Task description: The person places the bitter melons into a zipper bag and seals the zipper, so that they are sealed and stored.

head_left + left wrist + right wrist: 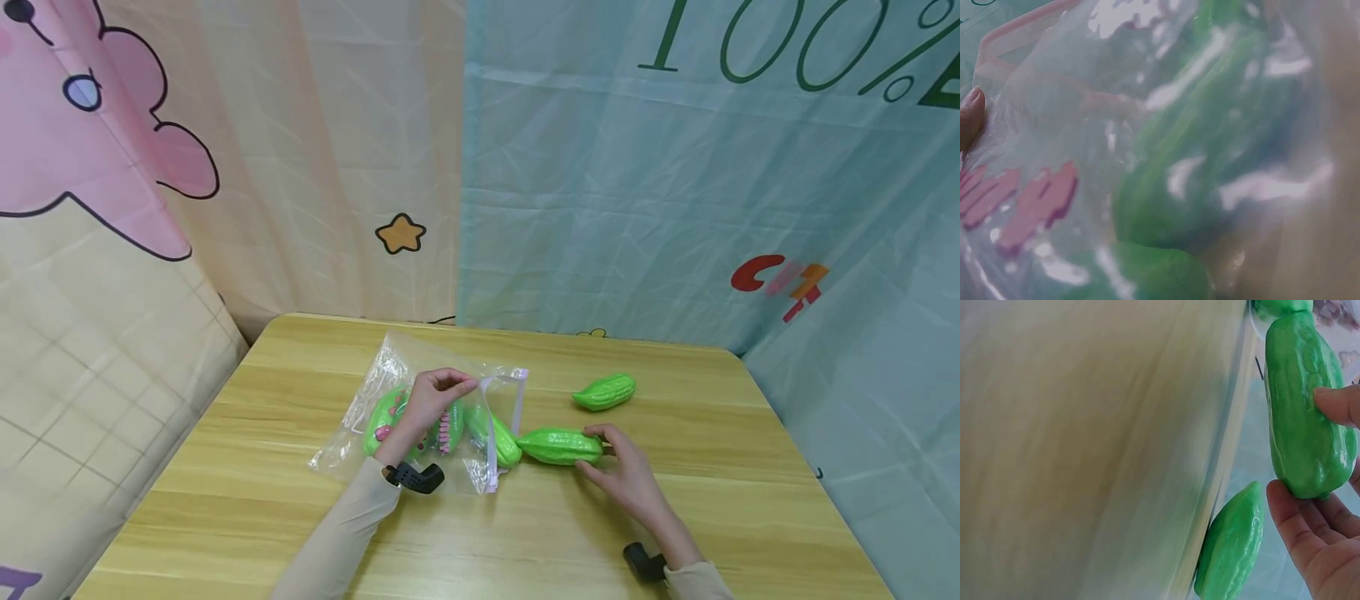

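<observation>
My left hand [431,402] pinches the upper edge of a clear plastic bag [405,354] near its pale, strip-edged mouth. In the left wrist view only a fingertip shows beside the bag film. A green bitter melon [504,442] lies inside by the mouth, with green shapes bearing pink marks [444,432] further in. My right hand [628,477] grips the blunt end of a second bitter melon [558,447] between thumb and fingers. That melon's pointed tip is right at the bag's mouth. Behind it, a smaller bitter melon [606,392] lies loose on the table.
The wooden table [712,500] has rounded back corners. Printed curtains [600,208] hang directly behind it and along both sides. A black wrist camera [415,477] sits on the left wrist, another [645,563] on the right.
</observation>
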Demonstrator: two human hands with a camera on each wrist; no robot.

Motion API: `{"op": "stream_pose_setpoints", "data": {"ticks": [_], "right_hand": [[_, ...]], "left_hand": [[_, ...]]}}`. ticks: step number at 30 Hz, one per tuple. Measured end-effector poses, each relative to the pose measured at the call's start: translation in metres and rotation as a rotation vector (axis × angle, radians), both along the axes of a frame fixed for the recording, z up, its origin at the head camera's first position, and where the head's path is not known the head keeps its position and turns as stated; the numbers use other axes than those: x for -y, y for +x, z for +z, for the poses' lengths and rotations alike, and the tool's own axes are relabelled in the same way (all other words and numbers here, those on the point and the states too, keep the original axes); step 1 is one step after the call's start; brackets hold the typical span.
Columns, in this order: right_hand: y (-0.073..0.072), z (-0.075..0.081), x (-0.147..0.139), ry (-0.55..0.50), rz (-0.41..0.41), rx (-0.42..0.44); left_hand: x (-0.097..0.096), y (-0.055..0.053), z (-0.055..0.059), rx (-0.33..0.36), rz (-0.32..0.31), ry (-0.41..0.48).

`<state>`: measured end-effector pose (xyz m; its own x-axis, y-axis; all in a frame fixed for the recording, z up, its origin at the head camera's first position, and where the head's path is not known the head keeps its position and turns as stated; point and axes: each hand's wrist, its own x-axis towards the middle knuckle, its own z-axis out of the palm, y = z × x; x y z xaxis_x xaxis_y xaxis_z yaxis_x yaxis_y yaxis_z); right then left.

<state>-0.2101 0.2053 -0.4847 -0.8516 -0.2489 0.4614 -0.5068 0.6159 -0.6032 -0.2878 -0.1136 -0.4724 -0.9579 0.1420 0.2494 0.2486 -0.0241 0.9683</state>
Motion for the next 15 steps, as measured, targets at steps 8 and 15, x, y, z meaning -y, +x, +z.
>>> {"op": "stream_pose_setpoints", "data": {"ticks": [8, 15], "right_hand": [[-0.0004, 0.0007, 0.0013, 0.002, 0.005, -0.006], [-0.0007, 0.0005, 0.0026, -0.02, 0.021, -0.013]], "left_hand": [[-0.0003, -0.0004, -0.0001, 0.003, 0.0, 0.0], [-0.0005, -0.001, -0.0008, -0.011, 0.001, -0.008]]}}
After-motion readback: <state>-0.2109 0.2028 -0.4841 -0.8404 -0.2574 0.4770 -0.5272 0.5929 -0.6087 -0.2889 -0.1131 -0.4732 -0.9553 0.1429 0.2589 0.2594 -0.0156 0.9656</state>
